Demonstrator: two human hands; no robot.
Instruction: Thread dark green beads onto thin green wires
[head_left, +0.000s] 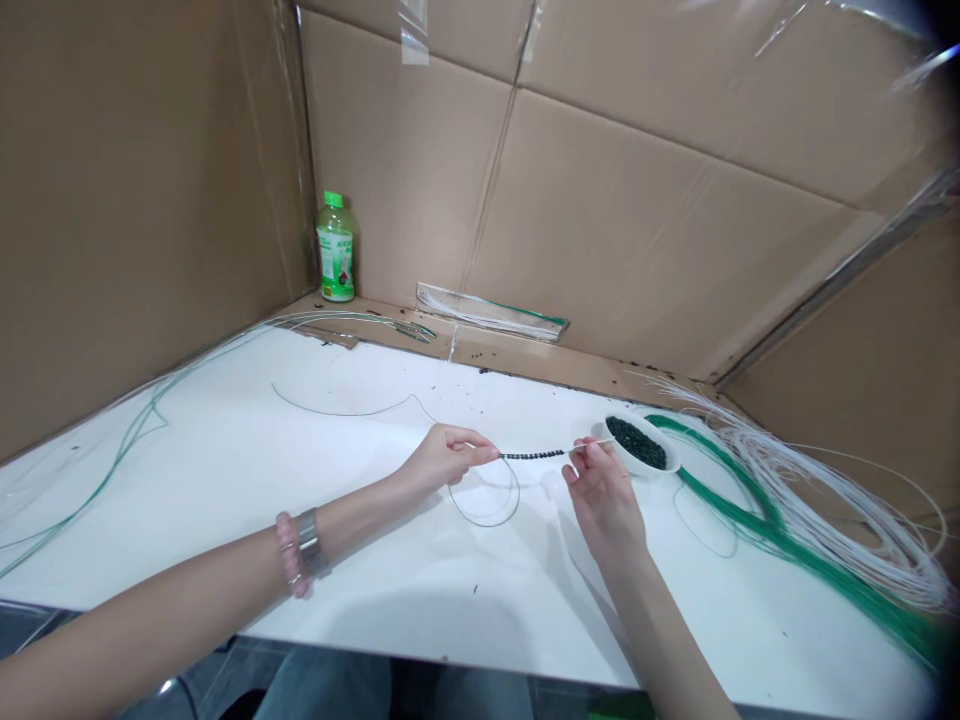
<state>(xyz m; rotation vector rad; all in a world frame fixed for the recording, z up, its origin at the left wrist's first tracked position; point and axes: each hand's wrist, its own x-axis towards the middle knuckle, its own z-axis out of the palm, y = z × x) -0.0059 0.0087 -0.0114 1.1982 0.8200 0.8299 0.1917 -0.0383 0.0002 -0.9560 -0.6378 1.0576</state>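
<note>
A short row of small dark beads (pixel 532 456) is threaded on a thin string, stretched between my two hands above the white tabletop. My left hand (pixel 450 458) pinches the string at the beads' left end. At their right end, my right hand (pixel 604 490) pinches a thin pale needle-like piece (pixel 596 444), whose tip reaches to the bowl's rim. A white bowl (pixel 670 440) filled with dark green beads (pixel 636 442) stands just behind my right hand. From my left hand the thin string (pixel 484 525) loops below, and another length trails away to the back left.
Bundles of green strands (pixel 750 520) and white strands (pixel 840 510) lie at the right. A green-capped bottle (pixel 336 250) stands in the back left corner. Long pale green strands (pixel 120 470) run along the left. Cardboard walls (pixel 600 200) enclose the table; a clear tray (pixel 487 312) of strands rests against the back.
</note>
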